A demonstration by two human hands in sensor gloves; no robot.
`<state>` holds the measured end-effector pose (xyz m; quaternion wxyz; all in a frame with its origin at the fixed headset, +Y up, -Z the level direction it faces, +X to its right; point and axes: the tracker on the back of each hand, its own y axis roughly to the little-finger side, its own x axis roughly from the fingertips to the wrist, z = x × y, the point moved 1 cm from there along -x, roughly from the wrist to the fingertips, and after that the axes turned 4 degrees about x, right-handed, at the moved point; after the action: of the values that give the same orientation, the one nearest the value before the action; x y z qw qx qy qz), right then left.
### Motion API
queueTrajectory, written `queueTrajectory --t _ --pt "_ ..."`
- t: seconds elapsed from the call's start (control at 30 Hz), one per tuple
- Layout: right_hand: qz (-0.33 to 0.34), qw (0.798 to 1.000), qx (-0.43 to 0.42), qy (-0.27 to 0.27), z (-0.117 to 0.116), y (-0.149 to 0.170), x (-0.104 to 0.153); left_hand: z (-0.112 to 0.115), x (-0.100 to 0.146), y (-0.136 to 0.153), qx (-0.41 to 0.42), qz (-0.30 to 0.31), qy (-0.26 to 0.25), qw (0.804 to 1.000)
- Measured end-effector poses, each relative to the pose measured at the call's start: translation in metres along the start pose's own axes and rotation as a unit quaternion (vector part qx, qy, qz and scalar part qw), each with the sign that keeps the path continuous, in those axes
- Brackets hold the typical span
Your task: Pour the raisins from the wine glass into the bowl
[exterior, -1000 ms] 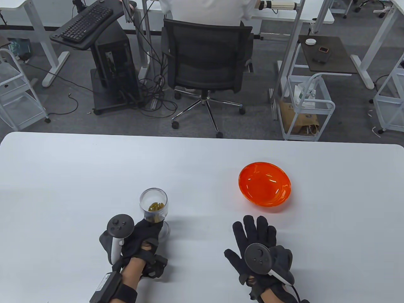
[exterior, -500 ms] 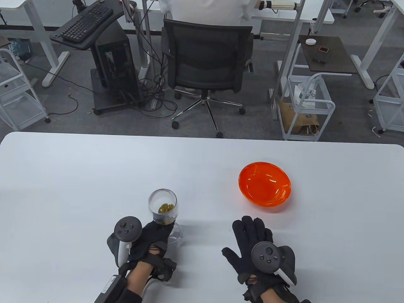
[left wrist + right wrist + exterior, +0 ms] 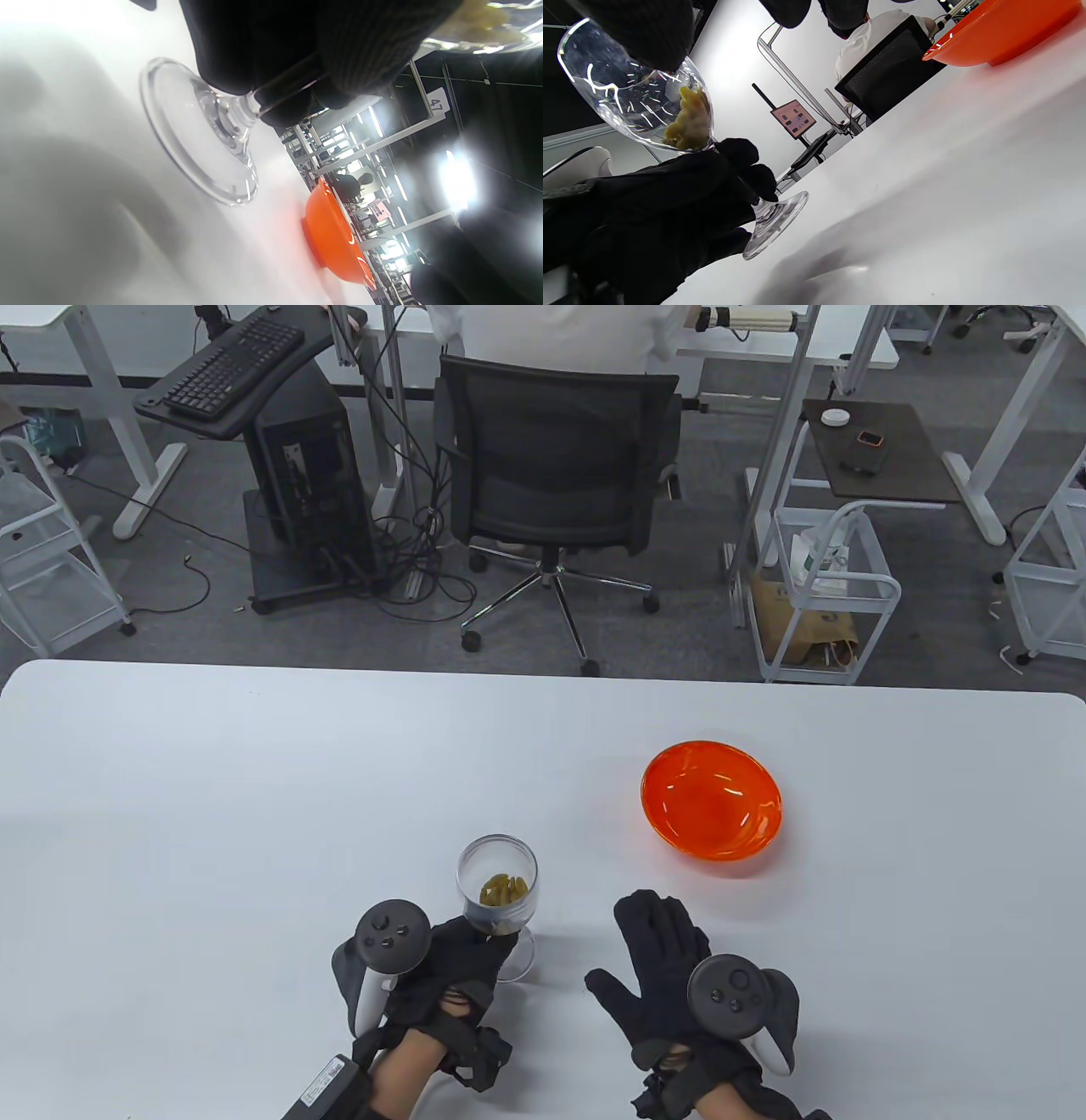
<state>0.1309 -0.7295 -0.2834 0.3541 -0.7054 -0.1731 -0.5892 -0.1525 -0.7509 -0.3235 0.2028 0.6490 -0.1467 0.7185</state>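
Note:
A clear wine glass (image 3: 497,882) holds yellow-green raisins (image 3: 504,891) in its cup. My left hand (image 3: 462,954) grips it by the stem, just under the cup. The glass leans slightly, with its foot (image 3: 199,135) close to the white table (image 3: 254,780); I cannot tell whether it touches. The right wrist view shows the glass (image 3: 640,97), its raisins (image 3: 689,120) and my left hand (image 3: 649,212). The empty orange bowl (image 3: 711,800) stands to the far right of the glass. My right hand (image 3: 657,959) lies palm down on the table, holding nothing, just right of the glass.
The orange bowl also shows in the left wrist view (image 3: 331,237) and the right wrist view (image 3: 1001,29). Beyond the table's far edge stand an office chair (image 3: 556,466) with a seated person, desks and wire carts.
My left hand has carried the glass to the right, toward my right hand and the bowl. My right hand has drawn back slightly toward the near edge.

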Motion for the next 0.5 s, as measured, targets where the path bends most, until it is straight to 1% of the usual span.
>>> queueTrajectory --t 0.13,0.5 --pt "0.0 0.999 -0.03 -0.009 -0.004 -0.001 0.0 0.009 0.003 -0.006 0.004 0.007 0.012 1.0" --pt "0.0 0.996 -0.079 -0.035 -0.017 -0.005 -0.003 0.027 0.008 -0.018 -0.012 0.027 0.045 0.999"
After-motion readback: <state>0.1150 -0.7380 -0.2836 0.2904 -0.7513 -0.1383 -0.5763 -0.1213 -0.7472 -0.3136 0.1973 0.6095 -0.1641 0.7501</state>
